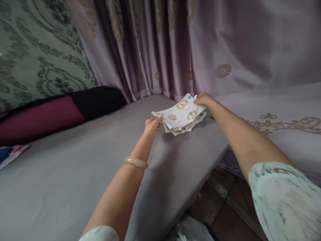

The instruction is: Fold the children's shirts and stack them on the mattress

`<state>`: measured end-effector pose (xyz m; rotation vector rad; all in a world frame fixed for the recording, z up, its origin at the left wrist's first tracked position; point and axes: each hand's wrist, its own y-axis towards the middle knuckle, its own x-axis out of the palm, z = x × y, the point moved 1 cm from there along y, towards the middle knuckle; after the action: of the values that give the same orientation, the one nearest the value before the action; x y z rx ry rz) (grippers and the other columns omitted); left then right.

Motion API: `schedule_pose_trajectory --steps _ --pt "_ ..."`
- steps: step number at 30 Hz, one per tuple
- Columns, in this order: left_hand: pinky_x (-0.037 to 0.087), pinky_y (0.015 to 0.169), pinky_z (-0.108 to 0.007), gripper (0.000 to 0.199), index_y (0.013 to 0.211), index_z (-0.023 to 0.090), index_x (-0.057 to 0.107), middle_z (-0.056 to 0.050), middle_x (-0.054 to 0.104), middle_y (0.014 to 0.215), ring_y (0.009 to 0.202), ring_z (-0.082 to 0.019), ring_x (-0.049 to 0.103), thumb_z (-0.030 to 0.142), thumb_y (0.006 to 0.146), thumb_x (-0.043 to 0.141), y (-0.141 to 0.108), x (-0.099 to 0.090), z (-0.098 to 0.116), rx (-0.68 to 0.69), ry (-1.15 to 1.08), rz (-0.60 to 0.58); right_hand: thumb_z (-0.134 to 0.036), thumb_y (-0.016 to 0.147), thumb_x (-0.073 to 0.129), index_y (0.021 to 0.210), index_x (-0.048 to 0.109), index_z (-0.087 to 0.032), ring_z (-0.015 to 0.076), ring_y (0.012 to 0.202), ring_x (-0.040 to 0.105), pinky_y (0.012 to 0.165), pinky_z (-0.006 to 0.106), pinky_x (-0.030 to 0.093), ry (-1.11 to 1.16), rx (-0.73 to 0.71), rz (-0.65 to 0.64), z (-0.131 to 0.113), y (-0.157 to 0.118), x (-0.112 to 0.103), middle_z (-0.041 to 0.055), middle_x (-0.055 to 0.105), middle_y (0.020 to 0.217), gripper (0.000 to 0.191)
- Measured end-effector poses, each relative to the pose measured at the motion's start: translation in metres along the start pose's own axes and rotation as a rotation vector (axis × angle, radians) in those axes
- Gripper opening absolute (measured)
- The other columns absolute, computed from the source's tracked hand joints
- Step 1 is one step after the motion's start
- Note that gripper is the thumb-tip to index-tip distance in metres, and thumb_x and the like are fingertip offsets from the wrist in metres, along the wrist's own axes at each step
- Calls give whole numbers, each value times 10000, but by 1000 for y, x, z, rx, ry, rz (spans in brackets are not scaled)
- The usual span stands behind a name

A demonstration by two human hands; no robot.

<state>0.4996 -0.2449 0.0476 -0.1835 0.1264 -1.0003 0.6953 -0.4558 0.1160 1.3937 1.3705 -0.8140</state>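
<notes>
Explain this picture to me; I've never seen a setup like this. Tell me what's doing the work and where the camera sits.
There is no machine here: a person works with two bare hands. The camera is worn on the head, looking forward and down, so both arms reach in from the bottom and right.

The left hand and right hand pinch opposite ends of a white printed cloth, held over more white cloths. These lie on a grey-covered surface. Also on it are a long maroon-and-black bundle and, at the left edge, some coloured fabric. Purple curtains hang behind.
</notes>
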Motion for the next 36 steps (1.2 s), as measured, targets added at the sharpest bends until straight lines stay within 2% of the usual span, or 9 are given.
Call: schedule_pose_trajectory --steps 3,7,12,19,25,28,31,33,36 --pt "258 468 -220 253 558 154 566 13 544 548 467 -61 394 294 704 717 5 21 -5 -15 -62 -25 -145 774 698 1075 687 -73 344 1166 566 952 500 415 -100 102 -12 9 4 -2 243 639 1170 309" --pt "251 448 -206 239 581 142 581 24 531 542 444 -48 385 260 762 682 9 40 -11 -32 -106 -52 -142 868 589 1154 640 13 328 1243 500 1004 454 323 -159 89 14 13 6 -2 301 581 1225 329" --pt "282 440 -201 232 603 130 604 25 546 523 407 -38 361 253 776 698 15 53 -25 -83 -168 -45 -152 894 526 1157 653 -71 285 1162 555 995 427 308 -287 95 12 13 7 11 208 633 1190 304" --pt "206 368 -198 191 769 120 653 6 618 541 324 -31 316 299 833 672 23 57 -45 -136 -129 -81 -141 931 411 1129 641 -66 292 1114 576 980 415 278 -371 14 39 17 13 28 195 661 1130 313" --pt "212 342 -198 199 881 98 628 -22 670 592 293 -28 291 294 896 601 21 58 -48 -203 -108 -130 -127 926 378 1092 645 -58 313 1105 582 981 443 248 -448 -51 31 24 10 42 208 671 1111 321" --pt "204 335 -214 341 851 98 637 -49 678 591 284 -38 282 423 914 559 18 56 -47 -225 -75 -160 -112 918 365 1107 642 -53 304 1102 578 978 449 245 -470 -57 40 27 6 49 216 671 1102 340" --pt "173 329 -234 546 678 104 647 -62 625 502 278 -49 273 605 866 537 15 54 -48 -228 39 -263 -109 910 384 1170 614 -38 300 1157 540 998 440 243 -480 -61 63 26 2 56 224 641 1172 354" --pt "148 329 -236 557 591 108 638 -44 560 426 272 -44 248 607 833 585 13 55 -50 -235 113 -335 -188 935 403 1210 597 -42 305 1191 516 1008 433 260 -440 -72 37 22 0 63 230 613 1229 367" --pt "144 334 -226 391 582 113 621 -39 611 494 279 -22 231 420 816 680 9 58 -53 -249 111 -400 -424 976 349 1298 558 -78 324 1212 504 1006 445 312 -330 -61 -67 15 -5 79 223 583 1292 516"
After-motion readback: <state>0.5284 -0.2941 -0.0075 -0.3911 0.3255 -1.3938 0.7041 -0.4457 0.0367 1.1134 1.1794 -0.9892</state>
